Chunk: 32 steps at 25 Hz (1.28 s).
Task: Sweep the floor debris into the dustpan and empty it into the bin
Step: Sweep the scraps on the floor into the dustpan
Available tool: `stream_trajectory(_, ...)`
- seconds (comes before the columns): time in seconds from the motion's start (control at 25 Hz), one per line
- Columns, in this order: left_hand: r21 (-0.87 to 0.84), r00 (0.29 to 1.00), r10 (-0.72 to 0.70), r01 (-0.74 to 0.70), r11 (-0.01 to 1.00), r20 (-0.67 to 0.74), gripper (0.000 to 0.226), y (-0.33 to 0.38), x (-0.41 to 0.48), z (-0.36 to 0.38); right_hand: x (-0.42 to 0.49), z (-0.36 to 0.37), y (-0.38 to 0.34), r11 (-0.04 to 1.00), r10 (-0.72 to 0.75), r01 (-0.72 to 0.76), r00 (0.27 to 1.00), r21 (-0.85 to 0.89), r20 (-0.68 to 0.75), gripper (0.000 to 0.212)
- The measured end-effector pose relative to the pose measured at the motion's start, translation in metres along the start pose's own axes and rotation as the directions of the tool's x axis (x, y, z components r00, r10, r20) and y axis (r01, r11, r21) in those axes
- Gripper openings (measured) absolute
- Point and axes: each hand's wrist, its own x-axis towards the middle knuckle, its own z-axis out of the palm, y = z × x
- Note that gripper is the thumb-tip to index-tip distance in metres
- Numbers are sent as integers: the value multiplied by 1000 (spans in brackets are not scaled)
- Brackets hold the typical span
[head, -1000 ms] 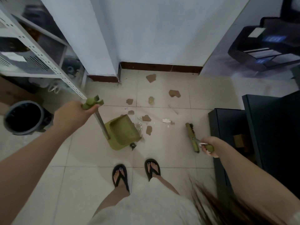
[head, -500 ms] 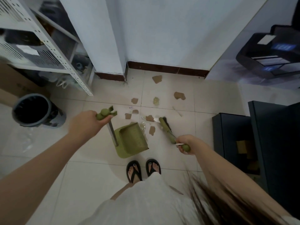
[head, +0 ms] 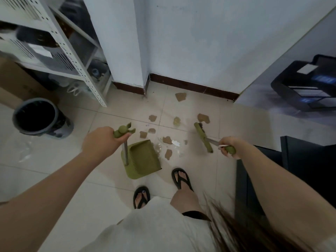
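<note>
Standing on a tiled floor, a person closes the left hand (head: 101,142) around the green grip of an upright dustpan (head: 141,159), its pan resting on the tiles before two sandalled feet. The right hand (head: 228,148) is wrapped around a broom (head: 202,136) handle, the brush head beside scattered brown scraps (head: 168,153). A dark bin (head: 39,118) stands well apart, at left.

Debris (head: 168,140) between dustpan (head: 142,158) and broom (head: 202,137)
</note>
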Motion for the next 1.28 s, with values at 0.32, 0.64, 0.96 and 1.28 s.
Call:
stream_trajectory(0.32,-30,952,-306,306,952,-10,72,67,24,13,86,-92,-97,997,-66,65,998,-38,-22,17)
stream_trajectory(0.64,102,932,-362,361,927,-9,75,135,44,32,144,-119,-135,982,-80,93,993,-164,85,26)
stream_trajectory(0.96,-4,907,-421,422,907,4,75,143,18,38,129,-81,-88,974,-17,46,991,-222,131,8)
stream_trajectory(1.28,-53,897,-438,436,899,-52,76,110,-14,14,57,-27,-70,961,78,-6,966,-276,249,23)
